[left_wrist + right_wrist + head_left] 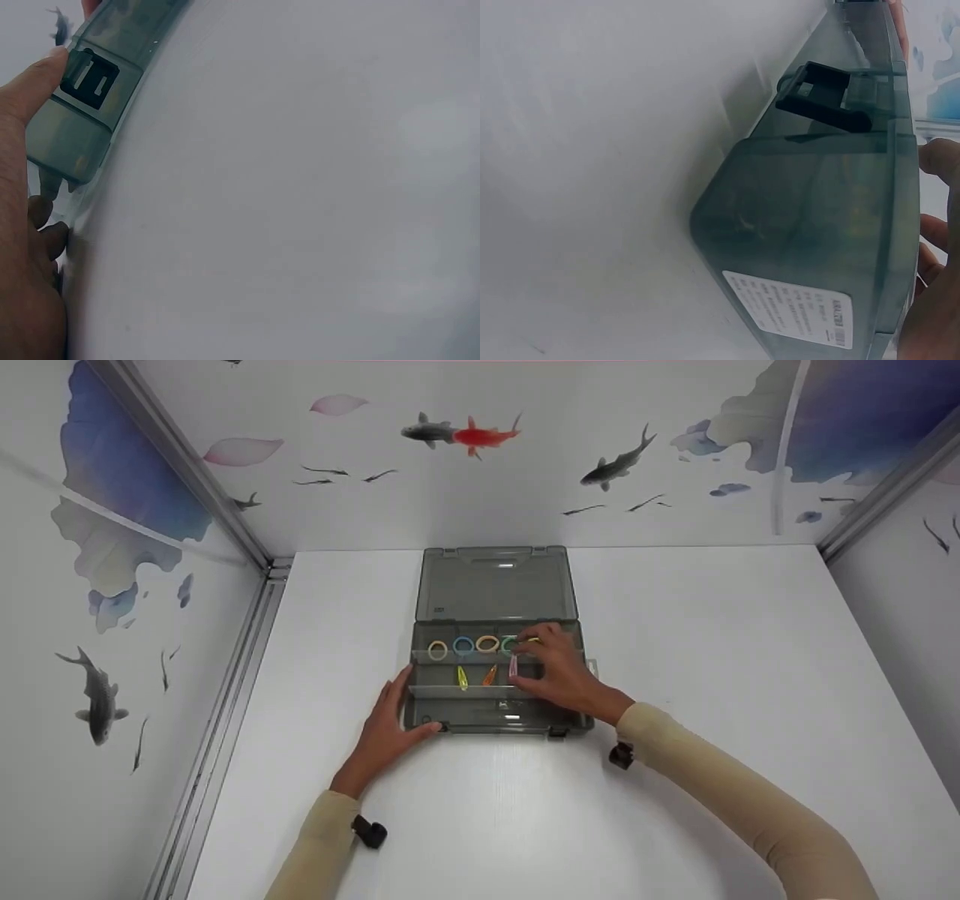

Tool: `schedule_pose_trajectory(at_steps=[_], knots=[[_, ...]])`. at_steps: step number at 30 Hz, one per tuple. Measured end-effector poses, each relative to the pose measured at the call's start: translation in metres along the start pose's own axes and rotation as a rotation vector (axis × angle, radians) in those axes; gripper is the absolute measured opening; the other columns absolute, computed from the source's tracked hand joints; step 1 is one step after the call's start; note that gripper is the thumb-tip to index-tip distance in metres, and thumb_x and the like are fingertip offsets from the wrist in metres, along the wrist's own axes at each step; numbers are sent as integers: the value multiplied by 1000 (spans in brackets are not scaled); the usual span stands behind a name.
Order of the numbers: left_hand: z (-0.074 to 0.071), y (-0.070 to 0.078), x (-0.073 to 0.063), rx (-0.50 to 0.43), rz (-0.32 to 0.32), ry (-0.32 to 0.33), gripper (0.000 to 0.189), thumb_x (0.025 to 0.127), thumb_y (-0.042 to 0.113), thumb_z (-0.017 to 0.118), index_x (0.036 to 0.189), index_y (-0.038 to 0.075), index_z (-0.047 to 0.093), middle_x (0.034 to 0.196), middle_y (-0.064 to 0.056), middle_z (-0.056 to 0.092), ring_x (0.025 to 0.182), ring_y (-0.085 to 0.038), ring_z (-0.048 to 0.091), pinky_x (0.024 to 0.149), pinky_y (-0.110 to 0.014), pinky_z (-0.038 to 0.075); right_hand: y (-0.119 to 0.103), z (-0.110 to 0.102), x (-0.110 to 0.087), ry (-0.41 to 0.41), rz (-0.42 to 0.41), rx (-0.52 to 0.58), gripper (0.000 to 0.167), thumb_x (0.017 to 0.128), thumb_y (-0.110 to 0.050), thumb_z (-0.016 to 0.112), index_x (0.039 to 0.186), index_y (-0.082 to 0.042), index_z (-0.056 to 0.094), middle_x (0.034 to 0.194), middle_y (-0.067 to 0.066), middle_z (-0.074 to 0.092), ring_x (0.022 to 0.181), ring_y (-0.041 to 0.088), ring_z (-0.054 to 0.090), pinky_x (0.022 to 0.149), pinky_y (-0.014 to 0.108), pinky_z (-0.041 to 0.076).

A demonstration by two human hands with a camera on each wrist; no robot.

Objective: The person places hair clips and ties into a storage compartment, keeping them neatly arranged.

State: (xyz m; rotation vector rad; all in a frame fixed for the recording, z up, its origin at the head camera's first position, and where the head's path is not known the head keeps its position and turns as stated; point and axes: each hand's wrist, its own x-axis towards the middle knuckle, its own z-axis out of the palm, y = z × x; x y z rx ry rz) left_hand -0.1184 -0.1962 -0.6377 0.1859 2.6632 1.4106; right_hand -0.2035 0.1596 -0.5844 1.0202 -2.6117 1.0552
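Observation:
A grey translucent storage box (499,724) lies with its lid (496,585) open toward the back wall. Small hair ties stand in a row in its rear compartment, among them a blue hair tie (463,646) and a peach hair tie (487,643). In the middle compartment are a yellow hair clip (462,678) and an orange hair clip (490,675). My right hand (559,667) pinches a pink hair clip (513,666) upright beside them. My left hand (386,727) rests extended fingers along the box's left side, its thumb on the front edge.
The box stands on a white table (480,810) against a white back wall (480,510) printed with fish. Side walls with metal rails (225,720) border the table. A black latch (821,94) and a white label (795,307) show on the box in the right wrist view.

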Motion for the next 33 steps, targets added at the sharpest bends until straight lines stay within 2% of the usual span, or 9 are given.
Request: schedule_pose_trajectory(at_steps=[11,17,26,33], knots=[[0,1,1,0,-18,-6,113,90,63,86,178,35,20,183,-13,22,169,-43,10,126,-79,20,3,0,-2,0,-28,42,45,93,-15,92,130,3,74,137,19,60,127,38,48,107,63,40],[1,1,3,5,-9,-8,113,90,62,87,178,33,21,182,-14,22,169,-44,11,126,-78,21,5,-7,-5,-10,8,60,46,97,-21,88,134,3,72,142,17,59,129,36,47,109,60,41],[1,-1,5,-15,9,-6,113,91,60,87,178,32,21,182,-15,22,169,-46,10,127,-77,20,17,-27,-18,41,90,59,47,97,-20,89,136,0,72,142,16,60,134,35,48,114,61,33],[-4,1,4,-30,-3,-31,116,90,63,87,178,34,19,184,-11,18,170,-42,6,130,-71,18,28,-48,-35,88,140,55,45,98,-18,88,136,1,72,144,19,59,136,39,46,114,63,33]])
